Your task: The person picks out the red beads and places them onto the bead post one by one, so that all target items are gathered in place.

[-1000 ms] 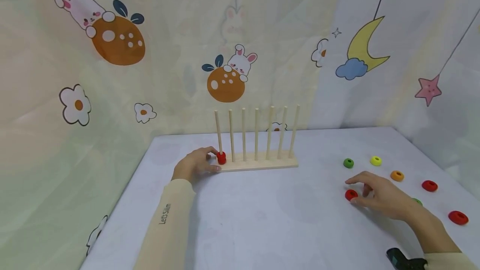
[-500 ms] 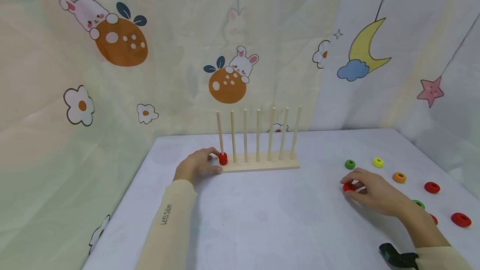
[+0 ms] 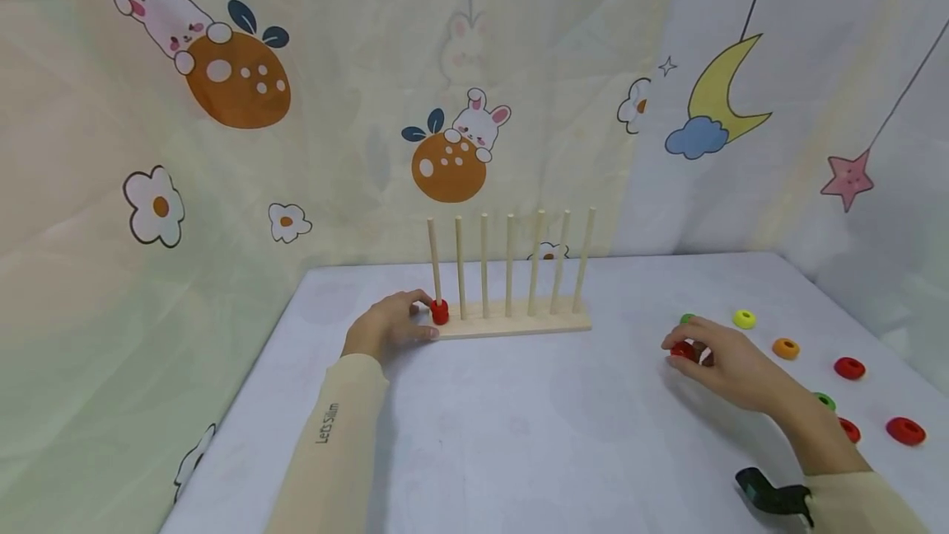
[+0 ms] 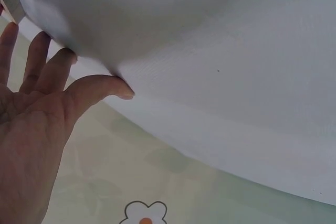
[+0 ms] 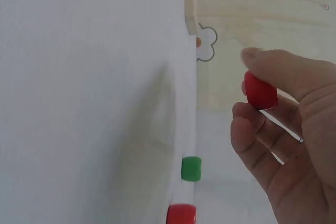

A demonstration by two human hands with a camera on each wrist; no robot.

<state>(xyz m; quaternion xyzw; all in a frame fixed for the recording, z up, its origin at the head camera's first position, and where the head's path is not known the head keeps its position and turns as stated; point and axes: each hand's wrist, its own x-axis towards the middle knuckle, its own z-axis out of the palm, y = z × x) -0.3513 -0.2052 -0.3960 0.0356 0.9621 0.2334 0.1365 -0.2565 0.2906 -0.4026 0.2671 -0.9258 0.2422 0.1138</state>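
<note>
Cartoon bunny backdrop [image 3: 356,105] behind a white table [image 3: 519,443], with a wooden peg rack [image 3: 511,326] near the back edge. Seven pegs, and the leftmost peg [image 3: 434,258] has red beads [image 3: 440,313] at the bottom. Left hand [image 3: 385,325] is at that end of the base, fingers loosely spread, thumb by the front corner. Right hand [image 3: 741,365] is pinching a red bead [image 5: 261,91] up off the table, well apart from the rack. Yellow bead [image 3: 745,319] and orange bead [image 3: 786,348] sit just past it.
</note>
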